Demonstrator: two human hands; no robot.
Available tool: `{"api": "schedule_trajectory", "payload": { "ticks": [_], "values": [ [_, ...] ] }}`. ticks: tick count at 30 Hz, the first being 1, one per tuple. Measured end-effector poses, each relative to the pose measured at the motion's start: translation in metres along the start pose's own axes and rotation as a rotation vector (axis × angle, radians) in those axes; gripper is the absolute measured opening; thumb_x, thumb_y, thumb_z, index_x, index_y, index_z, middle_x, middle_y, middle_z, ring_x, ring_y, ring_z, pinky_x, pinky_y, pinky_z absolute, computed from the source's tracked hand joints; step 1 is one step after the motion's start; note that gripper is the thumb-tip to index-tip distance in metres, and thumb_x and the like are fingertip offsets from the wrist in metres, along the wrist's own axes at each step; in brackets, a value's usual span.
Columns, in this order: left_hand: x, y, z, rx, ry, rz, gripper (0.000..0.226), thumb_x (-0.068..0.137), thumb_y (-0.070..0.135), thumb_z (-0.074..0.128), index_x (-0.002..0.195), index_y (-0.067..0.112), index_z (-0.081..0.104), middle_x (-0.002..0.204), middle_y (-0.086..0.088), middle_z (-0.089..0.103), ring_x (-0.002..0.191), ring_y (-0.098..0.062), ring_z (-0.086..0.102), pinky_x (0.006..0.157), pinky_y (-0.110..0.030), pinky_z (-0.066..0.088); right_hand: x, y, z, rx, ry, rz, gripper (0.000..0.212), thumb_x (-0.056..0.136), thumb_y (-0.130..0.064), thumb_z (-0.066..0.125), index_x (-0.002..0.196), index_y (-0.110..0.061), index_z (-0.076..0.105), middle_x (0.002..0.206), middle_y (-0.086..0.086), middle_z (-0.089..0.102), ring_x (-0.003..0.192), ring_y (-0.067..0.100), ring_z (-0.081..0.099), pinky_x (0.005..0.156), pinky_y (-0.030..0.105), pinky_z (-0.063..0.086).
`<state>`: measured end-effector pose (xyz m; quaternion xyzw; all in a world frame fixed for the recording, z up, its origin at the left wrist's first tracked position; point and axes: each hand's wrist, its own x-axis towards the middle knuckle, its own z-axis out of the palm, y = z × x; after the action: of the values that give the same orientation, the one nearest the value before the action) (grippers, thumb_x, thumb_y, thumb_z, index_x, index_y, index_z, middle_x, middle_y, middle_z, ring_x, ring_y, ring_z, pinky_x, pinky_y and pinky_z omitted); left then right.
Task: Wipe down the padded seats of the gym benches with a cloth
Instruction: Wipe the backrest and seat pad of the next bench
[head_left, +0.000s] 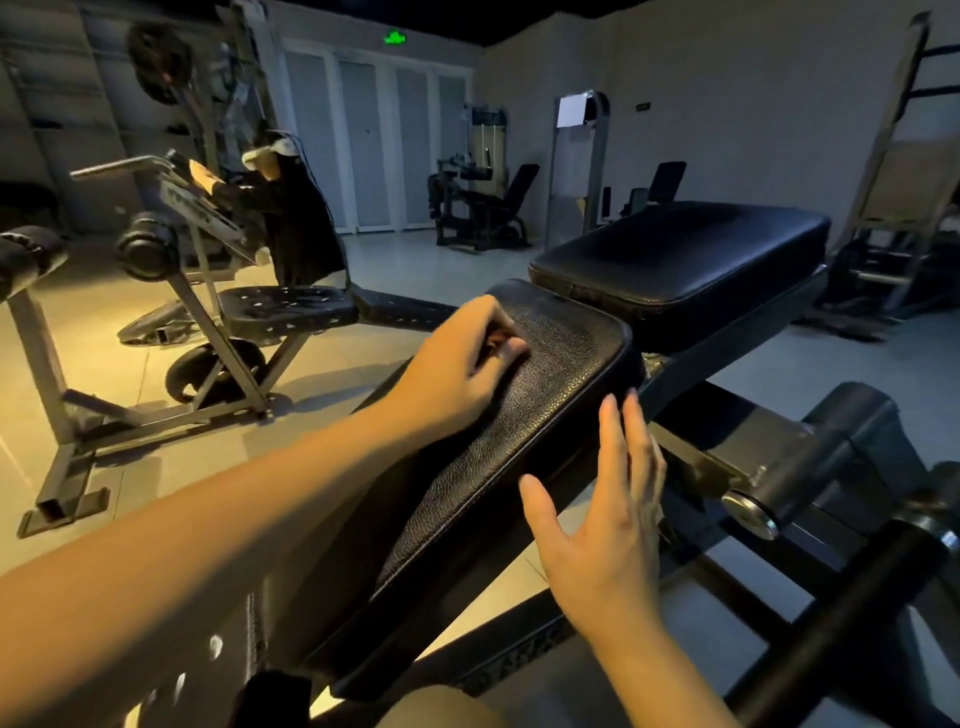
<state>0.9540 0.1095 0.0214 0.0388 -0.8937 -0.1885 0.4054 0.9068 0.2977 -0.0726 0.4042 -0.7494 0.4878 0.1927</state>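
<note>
Spanning the middle of the view, the gym bench (696, 364) carries two black pads end to end: the far pad (685, 254), smooth and shiny, and the near seat pad (524, 431), grained and sloping down toward the person. Judging by the hands, the step in hand is wiping this near pad, at its upper end beside the gap between the two. No cloth can be made out, so the next move seems to call for a cloth laid flat under the palm and drawn down the pad's length. The left hand (457, 369) rests on the pad's upper left part, fingers curled under; whether they pinch anything I cannot tell. The right hand (608, 525) is spread flat, fingers straight, empty, just beside the pad's right edge.
</note>
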Motion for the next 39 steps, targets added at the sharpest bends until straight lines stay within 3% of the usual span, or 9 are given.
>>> {"api": "schedule_trajectory", "payload": {
  "ticks": [3,6,14,18,22,30,33,36,39],
  "values": [
    [0.026,-0.05,-0.006,0.121,0.06,-0.322,0.019,0.103,0.026,0.057,0.099,0.008,0.051,0.095,-0.009,0.06,0.093,-0.03,0.058,0.079,-0.043,0.044,-0.001,0.0,-0.001,-0.001,0.002,0.009,0.092,0.088,-0.054,0.059,0.162,-0.028,0.013,0.167,-0.022,-0.003,0.155,0.008,0.0,0.111,0.034,0.015],
    [0.033,-0.052,-0.008,0.182,0.027,-0.415,0.019,0.103,0.026,0.057,0.1,0.009,0.05,0.1,-0.009,0.057,0.096,-0.03,0.056,0.079,-0.04,0.042,0.0,-0.002,-0.002,-0.001,0.007,0.016,0.092,0.087,-0.056,0.058,0.162,-0.031,0.01,0.164,-0.028,-0.008,0.154,0.004,-0.004,0.11,0.038,0.019],
    [-0.027,0.039,-0.008,-0.016,-0.093,0.127,0.011,0.102,0.025,0.058,0.104,0.014,0.054,0.096,0.002,0.058,0.087,-0.008,0.054,0.076,-0.018,0.042,0.0,-0.001,-0.001,-0.008,-0.003,0.021,0.093,0.086,-0.053,0.06,0.162,-0.028,0.013,0.168,-0.02,-0.001,0.155,0.011,0.001,0.111,0.035,0.014],
    [0.016,-0.034,-0.01,0.066,0.028,-0.215,0.016,0.104,0.023,0.056,0.1,0.008,0.052,0.093,-0.006,0.058,0.086,-0.018,0.053,0.076,-0.035,0.041,-0.001,0.0,0.0,0.011,-0.005,0.028,0.093,0.086,-0.053,0.06,0.163,-0.027,0.014,0.168,-0.017,0.002,0.156,0.013,0.003,0.111,0.036,0.015],
    [0.029,-0.055,-0.015,0.109,0.003,-0.405,0.017,0.104,0.023,0.056,0.101,0.007,0.051,0.092,-0.003,0.054,0.089,-0.021,0.052,0.072,-0.03,0.032,0.0,-0.001,-0.002,0.002,0.0,0.03,0.094,0.086,-0.053,0.061,0.162,-0.028,0.013,0.168,-0.017,0.001,0.156,0.014,0.003,0.11,0.036,0.015],
    [0.002,0.027,-0.004,-0.144,-0.105,0.065,0.016,0.097,0.028,0.066,0.104,0.013,0.063,0.098,0.0,0.065,0.095,-0.014,0.062,0.083,-0.027,0.049,0.0,0.0,0.0,0.014,-0.001,0.033,0.095,0.085,-0.053,0.062,0.161,-0.035,0.009,0.167,-0.021,-0.001,0.155,0.008,-0.001,0.111,0.027,0.01],
    [0.032,-0.017,0.0,0.001,0.053,-0.118,0.017,0.099,0.026,0.066,0.101,0.009,0.063,0.098,-0.003,0.065,0.093,-0.016,0.06,0.084,-0.033,0.047,0.0,0.0,-0.001,0.003,-0.013,0.03,0.095,0.085,-0.055,0.06,0.161,-0.034,0.008,0.166,-0.024,-0.005,0.153,0.003,-0.006,0.108,0.02,0.005],
    [0.059,-0.048,0.001,0.089,0.115,-0.403,0.02,0.1,0.028,0.063,0.095,0.009,0.059,0.097,-0.006,0.063,0.097,-0.026,0.06,0.076,-0.031,0.038,0.001,-0.001,-0.002,0.002,-0.012,0.029,0.095,0.084,-0.057,0.059,0.161,-0.036,0.006,0.162,-0.032,-0.011,0.148,-0.007,-0.013,0.109,0.029,0.007],
    [0.051,-0.027,0.002,0.079,0.072,-0.389,0.017,0.1,0.029,0.064,0.097,0.013,0.058,0.099,-0.004,0.062,0.099,-0.024,0.059,0.078,-0.031,0.038,0.001,-0.003,-0.003,0.004,-0.02,0.017,0.095,0.084,-0.058,0.058,0.158,-0.041,0.002,0.157,-0.038,-0.018,0.143,-0.014,-0.021,0.109,0.032,0.011]
  ]
}}
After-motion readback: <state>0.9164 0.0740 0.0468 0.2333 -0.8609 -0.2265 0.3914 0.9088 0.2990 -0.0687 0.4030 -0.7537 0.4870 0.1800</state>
